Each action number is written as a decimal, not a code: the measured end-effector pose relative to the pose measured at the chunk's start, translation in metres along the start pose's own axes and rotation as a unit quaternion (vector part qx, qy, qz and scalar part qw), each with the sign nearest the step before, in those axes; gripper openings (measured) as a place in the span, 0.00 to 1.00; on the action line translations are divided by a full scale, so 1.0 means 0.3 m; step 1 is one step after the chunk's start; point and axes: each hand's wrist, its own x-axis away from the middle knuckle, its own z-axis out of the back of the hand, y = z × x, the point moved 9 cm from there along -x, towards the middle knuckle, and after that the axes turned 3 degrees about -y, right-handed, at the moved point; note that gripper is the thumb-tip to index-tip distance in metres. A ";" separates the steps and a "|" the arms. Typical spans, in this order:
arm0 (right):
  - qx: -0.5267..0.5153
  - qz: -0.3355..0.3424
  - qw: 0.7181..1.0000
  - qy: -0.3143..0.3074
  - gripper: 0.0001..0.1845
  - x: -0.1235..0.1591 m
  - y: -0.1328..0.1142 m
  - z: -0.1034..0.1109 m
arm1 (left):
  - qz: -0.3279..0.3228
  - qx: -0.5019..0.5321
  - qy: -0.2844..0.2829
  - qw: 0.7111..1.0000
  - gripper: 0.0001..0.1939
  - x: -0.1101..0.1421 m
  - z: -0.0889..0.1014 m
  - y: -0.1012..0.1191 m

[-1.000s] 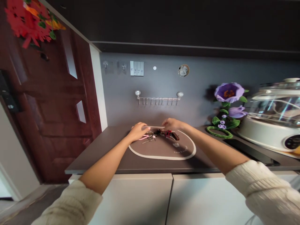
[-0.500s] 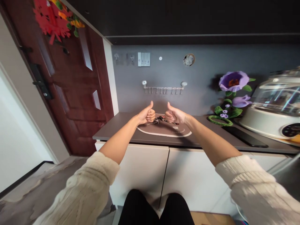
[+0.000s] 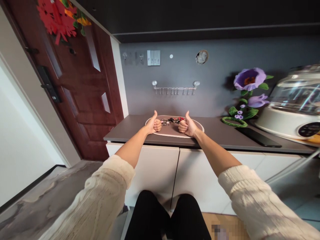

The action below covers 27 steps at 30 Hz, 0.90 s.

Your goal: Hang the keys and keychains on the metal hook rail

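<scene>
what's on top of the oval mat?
A cluster of what looks like keys lies on the oval mat, with a red piece beside the right hand. That hand and the left hand block parts of the mat; anything behind them can't be seen.

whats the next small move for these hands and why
Probably draw both back: the left hand and right hand are fists with thumbs up, and the keys lie on the mat, not visibly gripped by either.
</scene>
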 end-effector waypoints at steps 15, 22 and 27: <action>0.153 0.069 0.980 0.105 0.26 -0.121 -0.132 0.046 | -0.097 -0.179 0.131 0.970 0.21 -0.052 0.086 0.204; 0.223 0.149 0.938 0.221 0.11 -0.213 -0.176 0.110 | -0.186 -0.481 0.266 0.814 0.11 -0.082 0.129 0.310; 0.290 0.161 0.900 0.282 0.07 -0.244 -0.153 0.172 | -0.210 -0.584 0.256 0.741 0.08 -0.114 0.126 0.261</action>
